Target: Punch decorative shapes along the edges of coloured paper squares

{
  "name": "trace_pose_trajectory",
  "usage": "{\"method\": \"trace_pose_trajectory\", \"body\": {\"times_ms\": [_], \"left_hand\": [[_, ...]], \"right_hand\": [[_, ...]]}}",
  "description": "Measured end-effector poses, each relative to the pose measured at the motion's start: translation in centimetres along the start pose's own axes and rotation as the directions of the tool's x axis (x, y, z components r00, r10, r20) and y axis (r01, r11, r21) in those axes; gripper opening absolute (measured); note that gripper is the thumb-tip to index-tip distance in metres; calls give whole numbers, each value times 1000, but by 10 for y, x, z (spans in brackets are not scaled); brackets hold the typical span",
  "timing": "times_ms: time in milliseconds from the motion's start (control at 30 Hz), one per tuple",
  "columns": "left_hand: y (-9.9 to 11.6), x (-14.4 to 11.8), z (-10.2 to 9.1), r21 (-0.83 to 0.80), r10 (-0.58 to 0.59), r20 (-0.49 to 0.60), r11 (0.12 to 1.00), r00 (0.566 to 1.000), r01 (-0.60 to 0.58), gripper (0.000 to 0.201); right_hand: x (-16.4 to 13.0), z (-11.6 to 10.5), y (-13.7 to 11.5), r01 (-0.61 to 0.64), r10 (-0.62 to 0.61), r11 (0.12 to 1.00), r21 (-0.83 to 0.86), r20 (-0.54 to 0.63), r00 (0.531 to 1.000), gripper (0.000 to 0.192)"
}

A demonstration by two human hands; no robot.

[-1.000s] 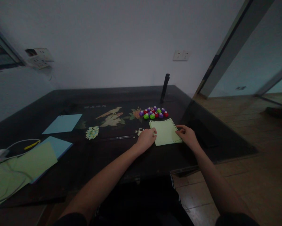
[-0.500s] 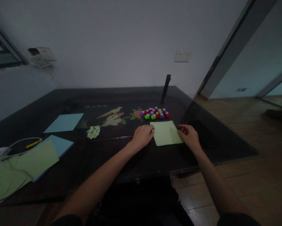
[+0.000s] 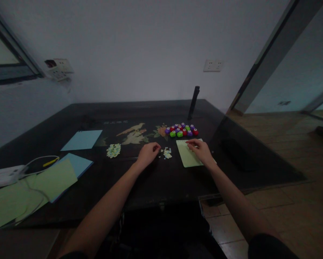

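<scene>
My left hand (image 3: pixel 148 153) is above the dark table, its fingertips pressed together beside a small scatter of pale paper bits (image 3: pixel 167 153). Anything held in that pinch is too small to make out. A pale green sheet of paper (image 3: pixel 187 158), with small holes along its edge, lies to the right of the bits. Over this sheet is my right hand (image 3: pixel 201 150), covering its right part, thumb and fingers curled close together; I cannot make out what is between them. Behind the sheet stand several small red, purple and green pieces (image 3: pixel 180 130) with white-ringed tops.
A larger heap of paper bits (image 3: pixel 113 150) lies left of my hands. Blue paper (image 3: pixel 83 140), stacked green sheets (image 3: pixel 60 178) and a white power strip (image 3: pixel 5 176) with a cable are at the left. A black upright post (image 3: pixel 194 102) stands at the back; a dark flat object (image 3: pixel 238 154) lies right.
My left hand has let go of the green sheet and moved left, uncovering the small scatter of bits. The right hand has moved left over the sheet. The view has shifted slightly.
</scene>
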State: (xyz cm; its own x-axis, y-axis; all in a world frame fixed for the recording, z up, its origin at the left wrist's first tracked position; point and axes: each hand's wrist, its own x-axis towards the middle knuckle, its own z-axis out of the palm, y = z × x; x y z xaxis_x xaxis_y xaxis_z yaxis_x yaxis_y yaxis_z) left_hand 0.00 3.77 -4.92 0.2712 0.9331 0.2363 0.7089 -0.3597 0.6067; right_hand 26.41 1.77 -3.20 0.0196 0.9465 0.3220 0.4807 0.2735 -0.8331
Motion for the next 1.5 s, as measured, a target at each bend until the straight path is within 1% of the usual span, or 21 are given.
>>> {"method": "trace_pose_trajectory", "body": {"times_ms": [67, 133, 200, 300, 367, 533, 633, 733, 867, 1000, 1100, 1233, 1400, 1500], "left_hand": [[-3, 1, -1, 11, -15, -9, 1000, 1000, 15, 16], [-7, 3, -6, 7, -30, 9, 1000, 1000, 30, 14], [-11, 5, -11, -29, -22, 78, 999, 997, 25, 14], [-13, 6, -17, -88, 23, 210, 996, 977, -5, 22], [-14, 6, -18, -87, 48, 242, 996, 969, -28, 24], [-10, 5, -11, -23, 85, 197, 996, 977, -82, 22], [-6, 4, -4, 16, 91, 140, 995, 986, -94, 22], [-3, 3, 3, 33, 125, 85, 991, 988, -128, 20], [2, 2, 6, 15, 148, 99, 989, 984, -150, 12], [2, 2, 2, 3, 125, 93, 992, 988, -126, 7], [1, 0, -2, 59, 104, 64, 992, 993, -108, 10], [1, -2, -2, 141, 143, 70, 978, 987, -152, 12], [6, -3, 1, 113, 197, 109, 971, 974, -209, 14], [7, -3, 1, 114, 199, 95, 971, 975, -209, 15]], "right_hand": [[6, 1, 5, -24, 22, 999, 41, 46, 999, 24], [13, 0, 8, -44, 38, 996, 81, 75, 996, 24], [20, 0, 7, -54, 44, 991, 121, 84, 996, 23], [22, 5, 3, -68, 54, 985, 157, 93, 994, 22], [18, 11, 1, -73, 59, 988, 135, 106, 993, 20], [6, 19, -4, -30, 24, 999, 39, 145, 989, 17], [5, 20, -5, -15, 12, 1000, 22, 149, 989, 17], [5, 21, -3, 11, -12, 1000, 11, 142, 990, 18], [5, 20, -1, 31, -30, 999, -11, 135, 990, 18], [4, 18, -1, 17, -14, 1000, -23, 113, 993, 19], [4, 17, -1, 21, -18, 999, -29, 100, 995, 19], [4, 16, 2, 41, -37, 999, -36, 105, 994, 19], [4, 15, 4, 53, -47, 997, -50, 107, 993, 18], [4, 15, 4, 53, -47, 997, -54, 109, 993, 18]]}}
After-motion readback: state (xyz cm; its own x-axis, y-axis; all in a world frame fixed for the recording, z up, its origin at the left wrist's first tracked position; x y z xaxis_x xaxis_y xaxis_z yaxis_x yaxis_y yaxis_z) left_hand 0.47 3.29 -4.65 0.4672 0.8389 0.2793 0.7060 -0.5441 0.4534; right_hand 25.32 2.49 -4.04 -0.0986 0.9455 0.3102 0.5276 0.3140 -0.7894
